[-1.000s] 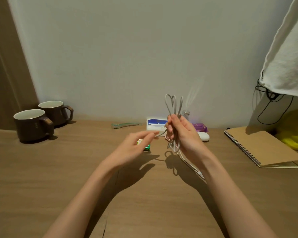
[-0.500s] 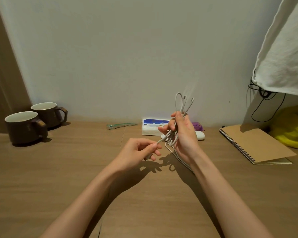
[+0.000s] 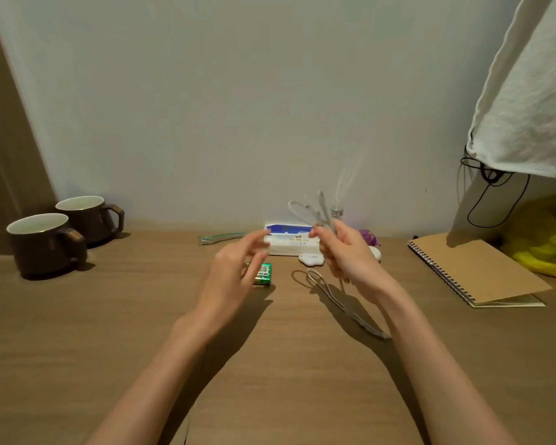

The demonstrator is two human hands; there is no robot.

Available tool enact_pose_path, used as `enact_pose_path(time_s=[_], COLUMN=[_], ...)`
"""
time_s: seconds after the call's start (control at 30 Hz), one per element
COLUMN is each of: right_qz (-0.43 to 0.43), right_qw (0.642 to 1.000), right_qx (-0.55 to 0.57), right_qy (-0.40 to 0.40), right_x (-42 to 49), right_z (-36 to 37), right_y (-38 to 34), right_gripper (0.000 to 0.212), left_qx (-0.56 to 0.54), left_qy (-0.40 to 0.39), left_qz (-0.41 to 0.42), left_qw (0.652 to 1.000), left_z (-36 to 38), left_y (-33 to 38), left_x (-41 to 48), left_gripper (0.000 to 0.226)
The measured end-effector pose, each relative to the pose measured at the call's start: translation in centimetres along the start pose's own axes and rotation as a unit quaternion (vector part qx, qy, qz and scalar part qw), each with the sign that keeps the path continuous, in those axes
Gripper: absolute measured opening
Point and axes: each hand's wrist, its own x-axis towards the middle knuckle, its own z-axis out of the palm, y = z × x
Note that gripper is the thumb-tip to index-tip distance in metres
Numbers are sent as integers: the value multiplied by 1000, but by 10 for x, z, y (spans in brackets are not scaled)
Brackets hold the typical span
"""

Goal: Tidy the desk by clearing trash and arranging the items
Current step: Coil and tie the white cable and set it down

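Your right hand (image 3: 347, 252) grips the looped cable (image 3: 315, 210) above the desk (image 3: 109, 316), its tail trailing on the wood. Your left hand (image 3: 235, 277) hovers unclenched and empty over the batteries (image 3: 264, 275).

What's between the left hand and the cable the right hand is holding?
Nothing visible. The left hand hovers open above the desk, with only a clear gap between it and the cable gripped in the right hand. The battery pack lies below the left hand, not between them.
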Motion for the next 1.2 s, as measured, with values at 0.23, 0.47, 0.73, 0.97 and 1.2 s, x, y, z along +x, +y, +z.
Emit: enact_pose_path(time_s=[0.23, 0.47, 0.73, 0.97, 1.2], right_qz=[28, 55, 21, -46, -61], right_qw=[945, 922, 936, 961, 950], right_qx=[-251, -233, -237, -206, -228], right_qy=[-210, -304, -258, -181, -202], right_x=[-12, -17, -16, -15, -15], right_z=[2, 5, 3, 0, 4], right_y=[-5, -10, -7, -3, -2], right_gripper=[24, 21, 18, 14, 17], left_qx=[325, 287, 249, 277, 158], left_qy=[-47, -192, -221, -177, -252], left_qz=[280, 196, 117, 77, 41], left_qw=[902, 918, 936, 941, 954], left_z=[10, 15, 4, -3, 5], left_y=[-6, -4, 3, -1, 3], left_x=[2, 0, -8, -5, -9], left_gripper=[81, 36, 15, 30, 22])
